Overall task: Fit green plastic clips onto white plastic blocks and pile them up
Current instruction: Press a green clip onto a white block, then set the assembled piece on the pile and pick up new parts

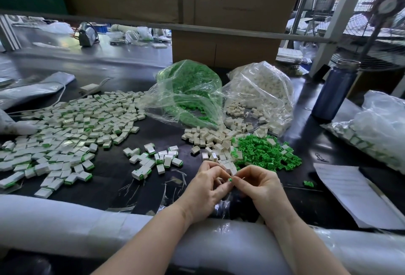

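A: Roughly, head view, how far along was it?

B: Well advanced. A broad spread of finished blocks [65,130] covered the left of the bench [306,143], with a smaller fresh batch [153,160] nearer.

A: Remaining?

B: Plenty: bare white blocks [208,138], loose green clips [263,154], both supply bags part full.

A: Hands?

B: Left hand [206,189] curled round a white block [230,168]; right hand [260,187] pinched a green clip [230,179] at it, not visibly seated.

surface [114,189]: dark, glossy
9 o'clock: wide spread of finished blocks [65,134]
centre: small finished cluster [153,158]
12 o'clock: green clip bag [188,90], white block bag [260,92]
2 o'clock: loose green clips [263,154], bare white blocks [208,136]
3 o'clock: blue bottle [335,90], paper sheet [348,189], possibly printed
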`<state>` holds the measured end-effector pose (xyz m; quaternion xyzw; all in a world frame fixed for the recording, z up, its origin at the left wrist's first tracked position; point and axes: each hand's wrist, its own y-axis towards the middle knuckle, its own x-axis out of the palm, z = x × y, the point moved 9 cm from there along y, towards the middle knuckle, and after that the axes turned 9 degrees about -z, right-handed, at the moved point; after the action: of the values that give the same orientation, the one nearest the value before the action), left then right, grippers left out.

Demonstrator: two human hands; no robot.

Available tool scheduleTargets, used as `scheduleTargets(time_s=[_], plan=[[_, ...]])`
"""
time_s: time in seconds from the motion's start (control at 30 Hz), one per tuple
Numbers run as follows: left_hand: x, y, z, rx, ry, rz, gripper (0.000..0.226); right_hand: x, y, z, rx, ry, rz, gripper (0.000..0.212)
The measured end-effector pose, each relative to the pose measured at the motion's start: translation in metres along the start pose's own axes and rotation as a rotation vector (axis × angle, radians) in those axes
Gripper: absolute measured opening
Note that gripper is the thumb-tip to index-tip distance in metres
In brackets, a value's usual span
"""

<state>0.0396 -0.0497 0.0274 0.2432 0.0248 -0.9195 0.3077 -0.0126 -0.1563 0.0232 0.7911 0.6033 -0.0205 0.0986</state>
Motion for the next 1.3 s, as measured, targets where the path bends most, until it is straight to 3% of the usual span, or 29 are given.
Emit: scheduleTargets(time_s=[0.2, 0.3, 0.53, 0.63, 0.8, 1.0, 1.17, 1.3], plan=[[-0.004, -0.001, 0.0, -0.001, 0.029, 0.045, 0.011, 0.002, 0.002, 0.002, 0.018, -0.05, 0.003, 0.017], [-0.01, -0.002, -0.006, -0.026, -0.005, 0.114, 0.005, -0.011, 0.0, 0.0, -0.012, -0.056, 0.121, 0.018], [-0.055, -0.02, -0.025, -0.182, 0.047, 0.563, 0.017, -0.045, -0.007, 0.006, 0.003, -0.199, 0.435, 0.022], [-0.064, -0.025, -0.027, -0.214, 0.131, 0.654, 0.023, -0.053, -0.01, 0.008, 0.035, -0.242, 0.505, 0.025], [-0.061, -0.021, -0.038, -0.345, 0.224, 0.586, 0.037, -0.059, -0.012, 0.015, 0.138, -0.338, 0.53, 0.016], [-0.049, -0.014, -0.039, -0.421, 0.386, 0.436, 0.053, -0.052, -0.007, 0.021, 0.24, -0.491, 0.423, 0.007], [-0.038, -0.009, -0.027, -0.294, 0.489, 0.378, 0.041, -0.043, -0.004, 0.019, 0.277, -0.627, 0.354, 0.019], [-0.019, 0.001, -0.024, -0.229, 0.567, 0.2, 0.043, -0.033, 0.0, 0.017, 0.34, -0.783, 0.265, 0.033]])
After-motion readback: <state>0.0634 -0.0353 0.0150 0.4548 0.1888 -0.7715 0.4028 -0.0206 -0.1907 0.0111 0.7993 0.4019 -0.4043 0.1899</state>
